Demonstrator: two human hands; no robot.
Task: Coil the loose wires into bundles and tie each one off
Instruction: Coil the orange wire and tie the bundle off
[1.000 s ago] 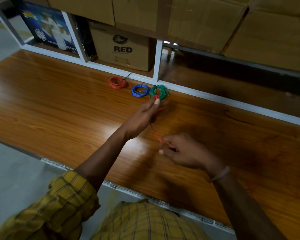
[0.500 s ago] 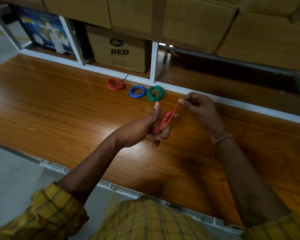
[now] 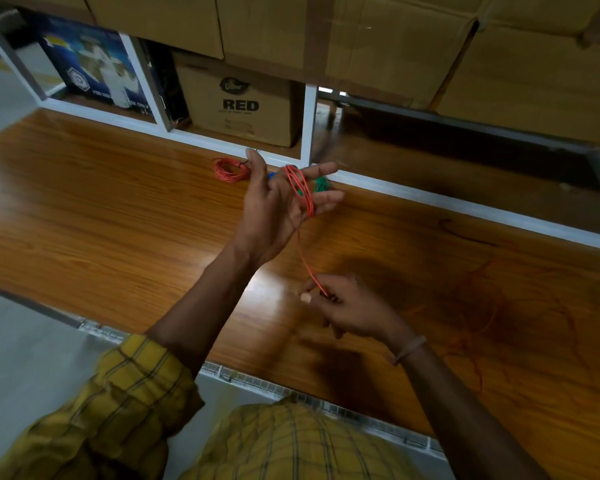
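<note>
We look down on a wooden tabletop (image 3: pixel 101 216) whose near edge runs diagonally from the left toward the lower right, trimmed with a pale ribbed strip (image 3: pixel 319 403). Its far edge meets a white shelf frame (image 3: pixel 430 199) holding a cardboard box marked RED (image 3: pixel 238 102), with larger cartons (image 3: pixel 378 39) above. The left half of the wood lies bare; on the right, loose loops of red wire (image 3: pixel 482 306) sprawl over the surface, blurred.

Our left hand (image 3: pixel 274 209) is raised above the table with the thumb up and the fingers extended toward the right, and several turns of red wire coil (image 3: pixel 302 192) wrap around those fingers. One strand drops from the coil down to our right hand (image 3: pixel 347 306), which hangs low near the table and pinches the wire between thumb and curled fingers.

Against the shelf frame a finished red bundle (image 3: pixel 230 169) rests on the wood. A blue bundle (image 3: pixel 271 175) and a green bundle (image 3: pixel 321 185) beside it are mostly hidden behind the left hand.
</note>
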